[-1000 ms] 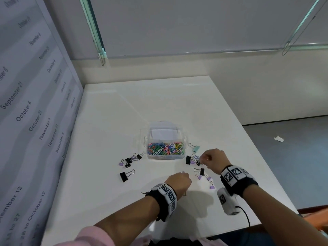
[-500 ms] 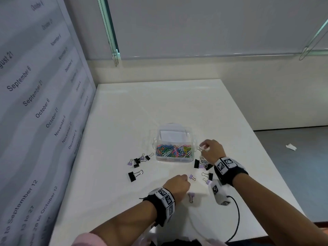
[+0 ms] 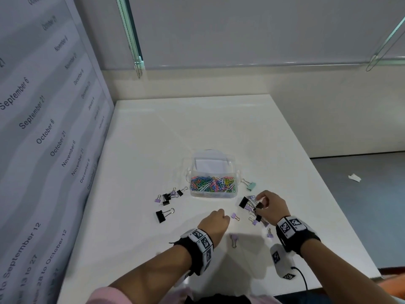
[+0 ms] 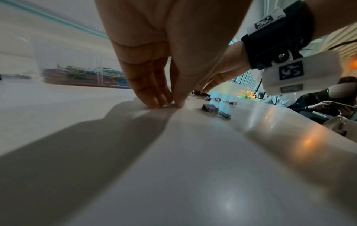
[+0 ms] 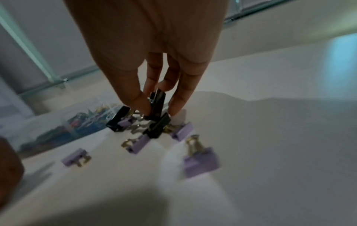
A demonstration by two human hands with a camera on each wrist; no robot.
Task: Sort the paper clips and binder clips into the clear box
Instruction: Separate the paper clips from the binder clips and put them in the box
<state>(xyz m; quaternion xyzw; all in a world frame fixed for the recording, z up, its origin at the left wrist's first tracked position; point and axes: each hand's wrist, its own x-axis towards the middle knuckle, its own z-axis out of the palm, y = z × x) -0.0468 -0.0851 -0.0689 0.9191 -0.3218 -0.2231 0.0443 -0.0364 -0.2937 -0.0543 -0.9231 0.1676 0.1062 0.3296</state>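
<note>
Right hand (image 3: 272,208) fingers (image 5: 139,97) clamped on a black binder clip (image 5: 157,102), just right-front of the clear box (image 3: 212,178). Left hand (image 3: 215,223) fingers (image 4: 148,94) bunched together, tips on worktop (image 3: 135,216) in front of the box; can't tell if holding anything.

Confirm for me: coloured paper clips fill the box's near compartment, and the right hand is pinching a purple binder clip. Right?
Not quite. The right hand pinches a black binder clip, not a purple one; the right wrist view shows it. The coloured paper clips do fill the near compartment of the clear box.
</note>
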